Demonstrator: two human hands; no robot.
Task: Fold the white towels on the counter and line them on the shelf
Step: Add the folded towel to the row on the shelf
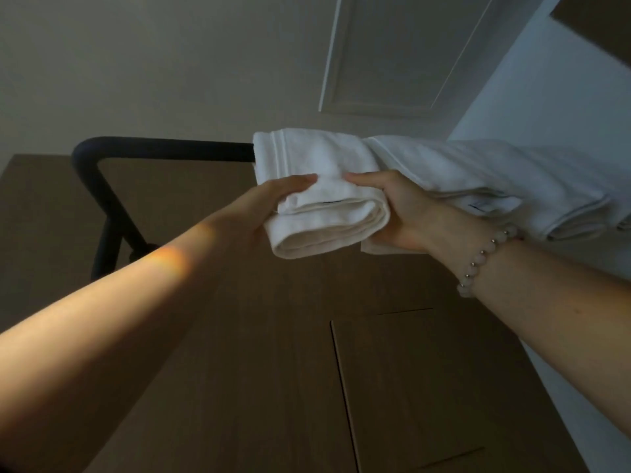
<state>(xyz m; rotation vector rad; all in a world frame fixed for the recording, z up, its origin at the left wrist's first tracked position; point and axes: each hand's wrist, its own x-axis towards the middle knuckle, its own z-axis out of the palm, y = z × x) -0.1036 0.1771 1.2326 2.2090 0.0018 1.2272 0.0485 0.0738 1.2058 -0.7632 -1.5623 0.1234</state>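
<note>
I am reaching up with both hands to the shelf, of which I see only the black rail [164, 148] running along the left and bending down at its corner; my left hand [269, 203] grips the left end of the folded towel [324, 216], thumb on top and fingers curled beneath, and my right hand [404, 213], with the beaded bracelet [485, 264] at its wrist, pinches the right end the same way; the towel sits at the level of the rail, its far part up on the shelf and its rounded near fold hanging out toward me, touching the row of folded towels [505, 182] already lying to its right; the surface where the unfolded ones wait is out of view, so I cannot tell how many remain; I judge that this step is the placing, and doing it well means pushing the bundle away from me evenly with both hands so the layers do not slip apart; I should keep my thumbs pressing the top layer flat until the weight rests fully on the shelf; the near fold ought to finish level with the near folds of its neighbours, and the side snug against them without riding up on top; if I let go too soon the overhanging part could drag the towel off toward the wooden panel [273, 353] below; easing my fingers out sideways should leave the fold undisturbed.
</note>
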